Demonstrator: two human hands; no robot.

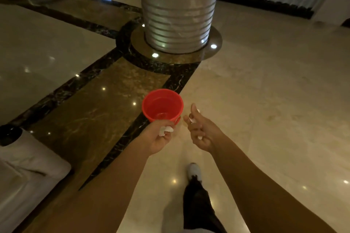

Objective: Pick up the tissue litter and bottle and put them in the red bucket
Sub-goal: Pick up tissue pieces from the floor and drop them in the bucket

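Observation:
The red bucket [162, 104] stands upright on the marble floor, with a clear bottle [161, 115] lying at its bottom. My left hand [158, 136] hovers just in front of the bucket's near rim, closed on crumpled white tissue [166, 130]. To the right of the bucket, my right hand [201, 131] is closed on white tissue bits [193, 120] that show between its fingers.
A ribbed metal column base [178, 21] rises behind the bucket, ringed by floor lights. A white cushioned seat [24, 172] sits at lower left. My leg and white shoe [195, 171] step on the pale floor below my hands. Curtains hang at the back right.

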